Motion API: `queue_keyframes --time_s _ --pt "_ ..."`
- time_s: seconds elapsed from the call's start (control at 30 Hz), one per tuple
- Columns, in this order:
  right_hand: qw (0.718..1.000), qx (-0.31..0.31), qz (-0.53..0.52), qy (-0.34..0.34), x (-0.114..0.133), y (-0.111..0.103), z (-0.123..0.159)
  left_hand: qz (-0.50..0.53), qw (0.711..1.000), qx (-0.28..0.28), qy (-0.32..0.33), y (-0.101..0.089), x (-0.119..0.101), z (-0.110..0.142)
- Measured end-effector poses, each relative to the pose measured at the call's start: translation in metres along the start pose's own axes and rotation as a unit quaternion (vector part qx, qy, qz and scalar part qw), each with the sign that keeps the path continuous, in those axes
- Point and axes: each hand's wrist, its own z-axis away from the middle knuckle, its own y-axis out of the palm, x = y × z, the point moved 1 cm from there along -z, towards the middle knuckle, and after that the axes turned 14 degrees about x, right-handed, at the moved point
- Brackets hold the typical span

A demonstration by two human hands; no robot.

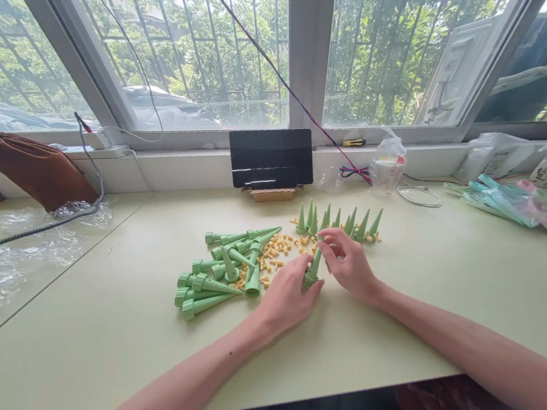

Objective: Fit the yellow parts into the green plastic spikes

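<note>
My left hand (289, 296) is closed around the wide capped end of a green plastic watering spike (315, 265), which tilts up and to the right. At its narrow upper end, the thumb and fingers of my right hand (350, 262) pinch together; whether a small part is between them is hidden. Left of my hands lies a loose pile of similar green spikes (208, 285). Small yellow plastic valves (272, 252) are scattered between that pile and my hands. Behind my right hand, several green spikes (364, 224) stand upright on their caps, with bits of yellow at their bases.
A dark tablet (272, 157) leans on a stand at the back of the pale table (122, 356). Colourful plastic-wrapped items (517, 201) lie at right, near a bagged roll (388, 167). A brown pouch (32, 165), clear wrap and a braided cable (41, 227) occupy the left.
</note>
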Motion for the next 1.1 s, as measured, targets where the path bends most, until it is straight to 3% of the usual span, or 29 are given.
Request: queue_keyframes --time_s 0.2,0.43,0.57,0.73,0.97,1.1 --pt "1.0 -0.007 -0.011 -0.001 0.002 -0.001 0.0 0.028 1.0 -0.008 -0.006 -0.001 -0.001 -0.001" --pt "1.0 -0.019 -0.003 0.008 0.001 -0.002 -0.001 0.097 0.991 -0.089 -0.034 -0.007 0.001 -0.003" --pt "0.997 0.045 0.059 0.005 -0.001 0.0 -0.003 0.144 0.981 -0.131 -0.018 -0.011 -0.001 -0.003" --pt "0.984 0.162 0.06 -0.043 0.0 0.006 -0.002 0.188 0.966 -0.178 0.008 -0.015 -0.007 -0.002" --pt "0.944 0.267 0.114 -0.153 0.02 0.016 0.006 0.208 0.952 -0.219 0.041 -0.014 -0.012 0.003" --pt "0.917 0.314 0.172 -0.176 0.023 0.023 0.011 0.19 0.955 -0.223 0.034 -0.014 -0.012 0.004"
